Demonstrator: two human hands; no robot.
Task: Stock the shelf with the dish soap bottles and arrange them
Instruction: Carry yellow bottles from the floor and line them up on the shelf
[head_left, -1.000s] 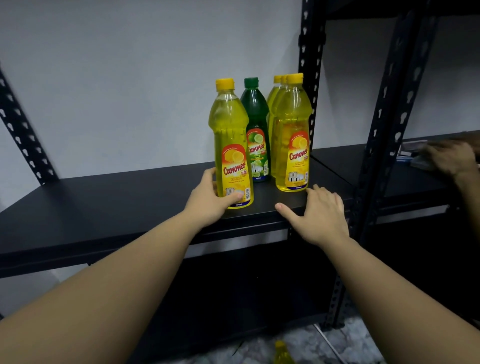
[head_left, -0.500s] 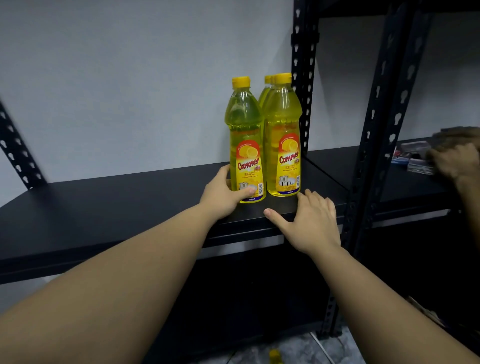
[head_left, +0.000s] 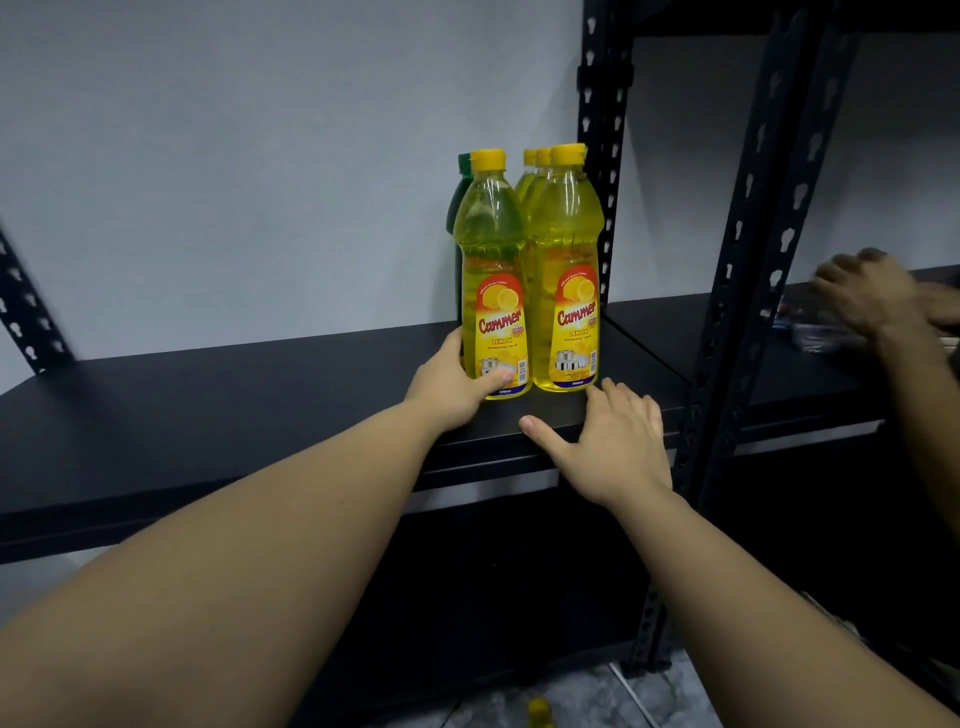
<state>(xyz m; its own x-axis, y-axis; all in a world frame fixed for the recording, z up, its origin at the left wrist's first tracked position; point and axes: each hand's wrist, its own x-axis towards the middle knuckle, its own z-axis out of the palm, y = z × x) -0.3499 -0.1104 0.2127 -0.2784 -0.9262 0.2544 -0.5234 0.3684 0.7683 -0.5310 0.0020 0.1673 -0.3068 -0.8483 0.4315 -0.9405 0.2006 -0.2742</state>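
Note:
Several dish soap bottles stand upright at the right end of the black shelf. My left hand grips the base of the front left yellow bottle, thumb across its label. Close beside it on the right stands another yellow bottle, with more yellow bottles behind. A green bottle is mostly hidden behind the held one. My right hand rests flat on the shelf's front edge, fingers straight, just below the right bottle without touching it.
A black perforated upright stands right of the bottles, with another shelf bay beyond it. Another person's hand moves over small items there. A yellow bottle cap shows on the floor below. A grey wall backs the shelf.
My left hand slid the front left yellow bottle rightward until it stands next to the right front bottle, now covering the green one. My right hand stayed on the shelf edge.

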